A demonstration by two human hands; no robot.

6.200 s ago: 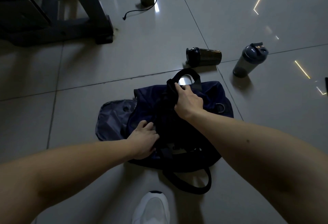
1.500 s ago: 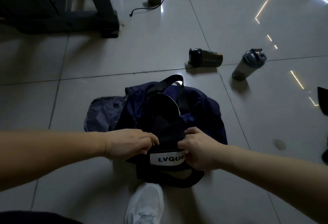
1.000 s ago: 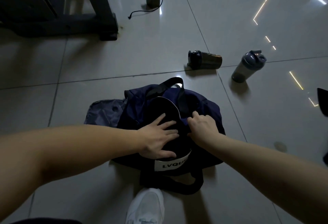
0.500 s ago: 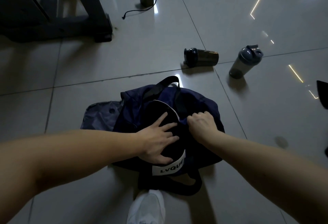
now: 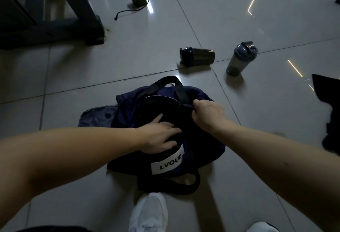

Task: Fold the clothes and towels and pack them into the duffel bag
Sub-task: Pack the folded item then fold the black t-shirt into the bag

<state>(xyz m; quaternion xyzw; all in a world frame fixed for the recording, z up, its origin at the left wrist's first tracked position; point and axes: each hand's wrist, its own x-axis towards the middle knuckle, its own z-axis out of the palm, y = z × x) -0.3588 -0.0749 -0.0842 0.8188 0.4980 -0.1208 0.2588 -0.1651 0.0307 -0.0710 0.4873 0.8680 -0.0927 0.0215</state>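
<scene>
Head view only, so I work from that: the navy duffel bag (image 5: 202, 139) lies on the tiled floor (image 5: 73, 77) just beyond my white shoe (image 5: 149, 211), its mouth filled with dark folded fabric (image 5: 165, 110) whose kind I cannot tell in this dim light. A white label (image 5: 167, 163) reading LVQUE sits on the near side, with one black strap (image 5: 169, 187) looped on the floor near me and another black handle (image 5: 165, 82) arched at the far side. My left hand (image 5: 158, 136) lies flat on the dark fabric, fingers spread and pressing down. My right hand (image 5: 207, 114) is closed in a fist on the bag's right edge by the handle base. Beyond the bag to the right, one shaker bottle (image 5: 197, 56) lies on its side and another grey-lidded bottle (image 5: 241, 58) stands tilted. Dark cloth (image 5: 329, 106) lies at the far right. Compared with half a second ago, my right hand has shifted farther right along the opening, while my left has stayed pressing.
</scene>
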